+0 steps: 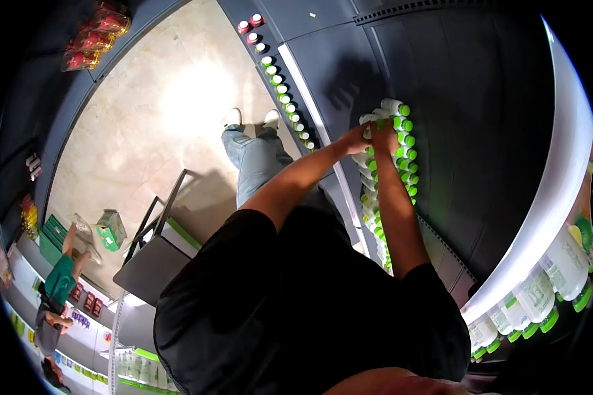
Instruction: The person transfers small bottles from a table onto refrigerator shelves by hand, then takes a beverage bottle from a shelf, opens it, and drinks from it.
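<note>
White bottles with green caps [406, 125] stand packed in rows on a dark shelf to my right. My left hand [354, 140] is closed at the far end of these rows, its fingers against a white bottle [367, 131]. Right beside it, my right hand [383, 137] curls over the green-capped bottles, its fingers bent round one of them. The two hands almost touch, and they partly hide the bottles beneath.
Small bottles with white caps [281, 89] line a lower shelf. A grey cart [153, 266] stands to my left. Beyond it, a person in green [60, 280] crouches near a green-and-white carton [111, 230]. Large green-capped bottles [534, 296] fill a shelf at right.
</note>
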Action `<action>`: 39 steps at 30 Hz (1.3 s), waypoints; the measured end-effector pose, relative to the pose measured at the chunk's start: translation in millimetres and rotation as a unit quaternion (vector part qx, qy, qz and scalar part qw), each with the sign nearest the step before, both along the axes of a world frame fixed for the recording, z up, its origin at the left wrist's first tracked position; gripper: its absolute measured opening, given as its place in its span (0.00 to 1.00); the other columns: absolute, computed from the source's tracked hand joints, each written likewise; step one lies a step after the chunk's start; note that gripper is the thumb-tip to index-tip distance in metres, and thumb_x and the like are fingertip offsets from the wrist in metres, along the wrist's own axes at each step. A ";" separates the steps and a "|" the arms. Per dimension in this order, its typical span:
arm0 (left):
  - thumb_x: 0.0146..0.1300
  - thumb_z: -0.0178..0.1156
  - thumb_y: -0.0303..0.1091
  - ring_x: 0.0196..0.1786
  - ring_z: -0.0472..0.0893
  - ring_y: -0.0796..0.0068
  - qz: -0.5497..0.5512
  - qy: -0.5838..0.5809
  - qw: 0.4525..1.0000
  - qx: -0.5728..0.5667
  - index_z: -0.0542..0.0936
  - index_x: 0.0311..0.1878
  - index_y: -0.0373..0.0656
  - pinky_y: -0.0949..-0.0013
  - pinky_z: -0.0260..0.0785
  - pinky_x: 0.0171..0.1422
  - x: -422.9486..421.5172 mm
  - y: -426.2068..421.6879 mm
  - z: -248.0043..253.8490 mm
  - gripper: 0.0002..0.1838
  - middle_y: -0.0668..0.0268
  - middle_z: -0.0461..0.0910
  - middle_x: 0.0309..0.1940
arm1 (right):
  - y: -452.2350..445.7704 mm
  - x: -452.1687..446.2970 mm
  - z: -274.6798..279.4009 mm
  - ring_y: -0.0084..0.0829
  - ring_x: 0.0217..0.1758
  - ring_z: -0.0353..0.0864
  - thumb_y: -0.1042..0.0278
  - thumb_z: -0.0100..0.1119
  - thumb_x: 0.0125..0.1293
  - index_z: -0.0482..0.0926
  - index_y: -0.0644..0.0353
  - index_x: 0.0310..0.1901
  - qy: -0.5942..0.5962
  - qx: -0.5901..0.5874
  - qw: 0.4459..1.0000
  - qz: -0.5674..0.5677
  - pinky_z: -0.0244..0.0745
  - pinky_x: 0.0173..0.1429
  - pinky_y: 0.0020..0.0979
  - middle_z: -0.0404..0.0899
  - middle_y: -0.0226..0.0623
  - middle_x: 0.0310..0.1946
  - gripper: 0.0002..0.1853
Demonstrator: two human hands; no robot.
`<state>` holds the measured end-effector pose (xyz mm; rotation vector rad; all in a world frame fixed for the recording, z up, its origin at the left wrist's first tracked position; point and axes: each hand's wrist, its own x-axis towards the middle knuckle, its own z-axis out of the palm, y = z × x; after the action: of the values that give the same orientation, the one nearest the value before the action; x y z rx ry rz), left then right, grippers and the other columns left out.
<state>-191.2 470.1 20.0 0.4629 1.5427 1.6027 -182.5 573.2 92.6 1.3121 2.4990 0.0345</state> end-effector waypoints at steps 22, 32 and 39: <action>0.56 0.52 0.43 0.53 0.79 0.53 0.335 -0.117 0.763 -0.540 0.83 0.44 0.39 0.60 0.68 0.60 -3.0 -665.3 -23.4 0.21 0.48 0.81 0.46 | -118.9 -23.9 47.9 0.48 0.53 0.71 0.60 0.62 0.55 0.74 0.49 0.52 0.270 0.036 0.951 0.147 0.72 0.48 0.46 0.72 0.45 0.45 0.21; 0.53 0.58 0.44 0.26 0.79 0.71 0.542 -0.197 0.759 -0.300 0.83 0.39 0.48 0.68 0.73 0.35 118.4 -659.1 -45.0 0.14 0.61 0.82 0.25 | -300.7 -109.7 -114.5 0.35 0.35 0.81 0.63 0.57 0.59 0.80 0.58 0.36 -0.062 -0.327 0.800 0.500 0.76 0.42 0.37 0.81 0.41 0.29 0.09; 0.55 0.51 0.49 0.47 0.81 0.56 0.451 -0.228 0.780 -0.368 0.85 0.41 0.45 0.60 0.71 0.54 194.0 -586.2 -11.3 0.22 0.52 0.83 0.42 | -490.9 -219.6 -31.7 0.26 0.26 0.78 0.64 0.58 0.61 0.79 0.58 0.40 -0.082 -0.512 0.669 0.533 0.76 0.29 0.29 0.79 0.37 0.25 0.10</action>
<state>2.7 -116.1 8.7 -1.1841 1.9155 1.3764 -402.1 82.4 60.8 -0.6087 2.0739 -0.7990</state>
